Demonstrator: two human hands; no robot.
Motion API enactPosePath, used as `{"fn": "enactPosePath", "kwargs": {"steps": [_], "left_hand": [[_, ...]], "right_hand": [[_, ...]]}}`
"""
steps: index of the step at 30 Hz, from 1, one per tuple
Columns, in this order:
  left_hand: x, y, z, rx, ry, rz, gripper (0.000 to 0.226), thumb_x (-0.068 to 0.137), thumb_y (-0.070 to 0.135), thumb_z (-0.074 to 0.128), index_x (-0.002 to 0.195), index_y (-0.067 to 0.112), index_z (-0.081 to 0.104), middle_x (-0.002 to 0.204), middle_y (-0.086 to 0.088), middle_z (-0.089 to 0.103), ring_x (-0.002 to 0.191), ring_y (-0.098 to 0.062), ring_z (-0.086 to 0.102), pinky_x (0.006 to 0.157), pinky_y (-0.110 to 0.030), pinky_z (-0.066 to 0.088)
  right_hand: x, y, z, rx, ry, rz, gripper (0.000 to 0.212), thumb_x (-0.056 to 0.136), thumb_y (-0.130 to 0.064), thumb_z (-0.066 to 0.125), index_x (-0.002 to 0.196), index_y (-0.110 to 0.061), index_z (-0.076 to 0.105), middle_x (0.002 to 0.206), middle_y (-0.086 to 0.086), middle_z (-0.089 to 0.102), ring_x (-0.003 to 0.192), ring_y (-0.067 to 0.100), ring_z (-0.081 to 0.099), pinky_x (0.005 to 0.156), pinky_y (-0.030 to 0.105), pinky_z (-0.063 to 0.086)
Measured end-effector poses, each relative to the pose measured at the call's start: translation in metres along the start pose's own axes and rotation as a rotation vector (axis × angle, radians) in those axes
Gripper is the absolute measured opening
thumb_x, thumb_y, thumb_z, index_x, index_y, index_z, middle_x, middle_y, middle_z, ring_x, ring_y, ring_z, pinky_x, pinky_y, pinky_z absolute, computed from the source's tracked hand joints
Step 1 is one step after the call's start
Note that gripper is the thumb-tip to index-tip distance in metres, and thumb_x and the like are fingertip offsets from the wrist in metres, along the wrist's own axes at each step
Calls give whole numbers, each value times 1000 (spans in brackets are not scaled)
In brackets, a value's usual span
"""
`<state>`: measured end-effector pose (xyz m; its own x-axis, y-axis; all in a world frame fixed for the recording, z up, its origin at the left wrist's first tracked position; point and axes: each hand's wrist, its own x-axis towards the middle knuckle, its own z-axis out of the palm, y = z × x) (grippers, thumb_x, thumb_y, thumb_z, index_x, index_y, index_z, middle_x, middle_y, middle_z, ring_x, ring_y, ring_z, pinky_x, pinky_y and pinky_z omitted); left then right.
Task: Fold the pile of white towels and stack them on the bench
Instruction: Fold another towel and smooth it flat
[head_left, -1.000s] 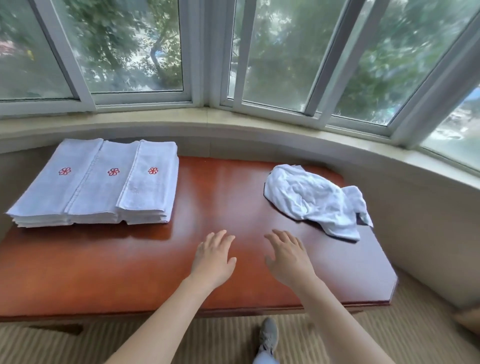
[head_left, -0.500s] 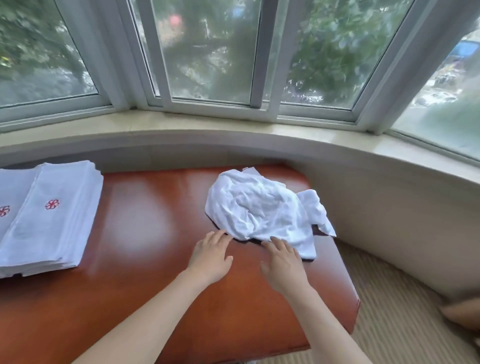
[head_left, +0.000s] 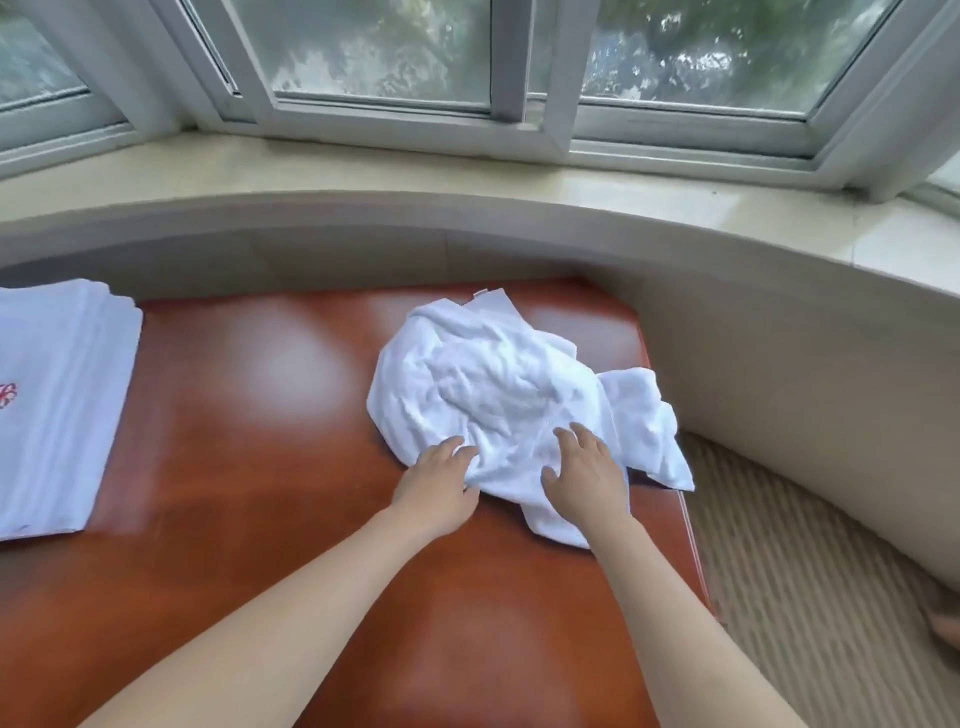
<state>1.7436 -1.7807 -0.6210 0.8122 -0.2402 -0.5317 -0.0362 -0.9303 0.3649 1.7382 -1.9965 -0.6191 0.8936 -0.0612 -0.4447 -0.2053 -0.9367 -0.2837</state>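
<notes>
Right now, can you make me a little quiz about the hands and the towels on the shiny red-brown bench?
1. True or false: the crumpled white towel hangs partly over the glossy red-brown wooden bench at its right edge.
2. Which hand curls its fingers into the towel's near edge: A) left hand B) right hand C) neither?
3. Fill in: the folded white towels with a red emblem lie on the bench's ____ side.

Key: 1 true. 2 A; the right hand lies flat on the cloth with fingers spread. 3 left.
</notes>
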Motion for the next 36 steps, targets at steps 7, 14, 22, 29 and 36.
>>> {"fn": "enactPosePath", "kwargs": {"steps": [7,14,22,29,36], "left_hand": [[66,30,-1,-21,-43,18,61,100,32,52,157,28,32,168,4,16,154,-23,15,119,-44,31],[79,24,6,-51,-63,1,60,100,31,53,156,27,33,168,6,17,153,-23,18,118,-44,33],[65,0,-18,-442,100,-226,48,106,45,41,149,25,47,156,0,44,137,-21,46,107,-33,38],[9,-44,-30,-565,20,-377,59,82,54,72,131,32,47,108,2,67,81,-20,69,54,-30,49],[-61,-116,2,-560,317,-536,13,98,22,46,99,13,55,92,-5,61,73,-22,54,59,-33,38]], "right_hand": [[76,28,-13,227,46,234,67,100,-20,51,160,-16,22,145,14,44,110,35,61,80,39,50],[104,35,-3,369,99,378,57,96,-26,54,149,-16,37,96,4,66,82,27,61,68,36,45],[57,-48,8,403,109,-68,39,90,-20,57,127,-30,59,120,-9,67,106,18,65,80,29,44],[-33,-122,69,202,-191,-537,26,90,-17,58,112,-23,68,117,-3,66,99,25,66,82,37,52],[-98,-150,106,152,-200,-553,31,91,-13,50,115,-26,64,97,-2,51,76,29,58,65,32,39]]}}
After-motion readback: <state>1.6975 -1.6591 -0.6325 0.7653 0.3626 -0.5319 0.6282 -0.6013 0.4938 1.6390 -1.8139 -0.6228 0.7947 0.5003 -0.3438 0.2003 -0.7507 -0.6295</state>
